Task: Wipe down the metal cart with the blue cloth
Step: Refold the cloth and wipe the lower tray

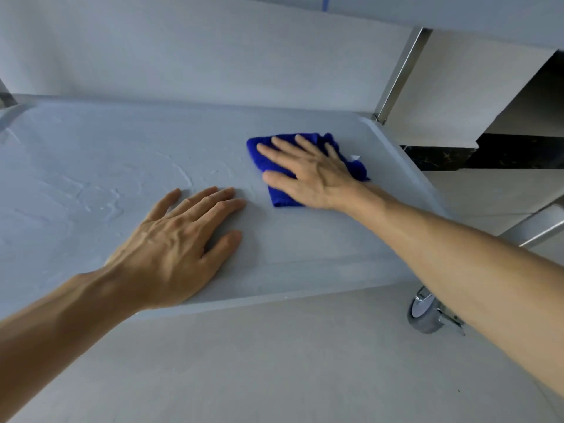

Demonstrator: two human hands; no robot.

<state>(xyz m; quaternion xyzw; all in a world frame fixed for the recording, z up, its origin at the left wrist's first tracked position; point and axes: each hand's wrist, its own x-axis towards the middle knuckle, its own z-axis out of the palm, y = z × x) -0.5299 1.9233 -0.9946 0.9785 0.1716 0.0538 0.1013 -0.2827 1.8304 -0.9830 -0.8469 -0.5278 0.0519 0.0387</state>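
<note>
The metal cart's lower shelf [91, 154] fills the middle of the head view, grey and streaked with wet marks at the left. A folded blue cloth [282, 198] lies on the shelf's right part. My right hand [308, 172] presses flat on the cloth with straight, spread fingers. My left hand [180, 242] rests flat on the bare shelf near its front edge, left of the cloth, fingers straight and holding nothing.
A shiny upright post [399, 74] rises at the shelf's back right corner. A caster wheel [425, 312] sits below the front right corner, partly behind my right forearm. Pale floor [274, 361] lies in front. A dark gap [518, 154] opens at the right.
</note>
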